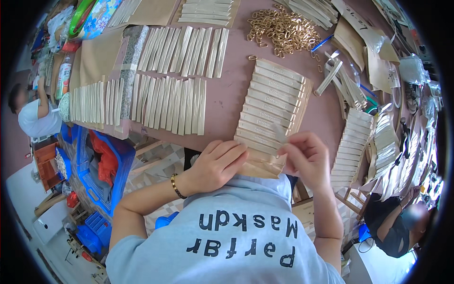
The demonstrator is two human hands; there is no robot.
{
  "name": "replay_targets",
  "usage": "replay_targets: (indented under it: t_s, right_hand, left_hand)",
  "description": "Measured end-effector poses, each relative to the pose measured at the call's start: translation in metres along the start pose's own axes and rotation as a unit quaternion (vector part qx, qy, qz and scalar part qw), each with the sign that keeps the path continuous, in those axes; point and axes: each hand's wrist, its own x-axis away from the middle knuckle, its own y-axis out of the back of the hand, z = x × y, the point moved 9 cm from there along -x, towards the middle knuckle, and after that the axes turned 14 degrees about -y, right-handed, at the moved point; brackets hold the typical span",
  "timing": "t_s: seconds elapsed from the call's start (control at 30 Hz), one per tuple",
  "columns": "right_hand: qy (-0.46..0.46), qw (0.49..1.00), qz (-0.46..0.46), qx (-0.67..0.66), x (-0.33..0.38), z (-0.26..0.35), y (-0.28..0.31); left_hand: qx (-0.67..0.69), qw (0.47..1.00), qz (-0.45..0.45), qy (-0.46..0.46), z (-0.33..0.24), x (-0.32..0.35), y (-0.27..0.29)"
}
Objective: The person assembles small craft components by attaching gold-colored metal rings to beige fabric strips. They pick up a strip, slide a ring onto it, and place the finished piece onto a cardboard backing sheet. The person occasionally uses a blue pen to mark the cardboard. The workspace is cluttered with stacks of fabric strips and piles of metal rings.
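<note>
In front of me lies a brown paper sheet (298, 111) bearing a column of pale gold strips (269, 105), set crosswise one below another. My left hand (221, 161) is closed at the sheet's near left edge, fingers together and bent over the end of a strip. My right hand (307, 155) pinches a small pale, flat, blade-like piece (280, 132) between thumb and fingers. Its tip is over the lower strips near their right ends. What exactly this piece is cannot be made out.
Gold metal clasps (283, 31) are heaped at the far side, beside a blue pen (322, 43). Rows of loose strips (170, 104) lie left; another strip-covered sheet (352, 142) lies right. A blue crate (101, 165) stands below the table. Other people sit far left and lower right.
</note>
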Motion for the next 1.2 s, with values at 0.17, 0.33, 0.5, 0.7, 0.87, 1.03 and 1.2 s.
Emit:
replay_targets:
  t_s: [0.17, 0.33, 0.5, 0.7, 0.87, 1.03, 1.2]
  right_hand:
    - [0.06, 0.977, 0.061, 0.195, -0.004, 0.003, -0.054]
    - [0.012, 0.968, 0.052, 0.246, -0.009, -0.007, -0.051]
    - [-0.1, 0.966, 0.079, 0.224, -0.015, -0.015, -0.055]
    - [-0.16, 0.958, 0.078, 0.225, -0.021, -0.022, -0.057]
    - [-0.179, 0.953, 0.078, 0.231, -0.024, -0.026, -0.057]
    - [-0.179, 0.953, 0.072, 0.232, -0.024, -0.027, -0.057]
    - [-0.149, 0.96, 0.061, 0.228, -0.021, -0.021, -0.055]
  left_hand:
    - [-0.002, 1.0, -0.009, 0.025, -0.003, 0.023, -0.002]
    - [-0.002, 1.0, -0.016, 0.026, -0.002, 0.035, -0.005]
    - [-0.012, 0.999, -0.016, 0.031, -0.002, 0.042, -0.007]
    - [-0.026, 0.999, -0.005, 0.039, -0.002, 0.042, -0.007]
    - [-0.034, 0.999, -0.018, 0.038, -0.002, 0.046, -0.009]
    - [-0.04, 0.999, -0.015, 0.027, -0.003, 0.044, -0.009]
    - [-0.022, 0.999, 0.012, 0.033, -0.001, 0.042, -0.009]
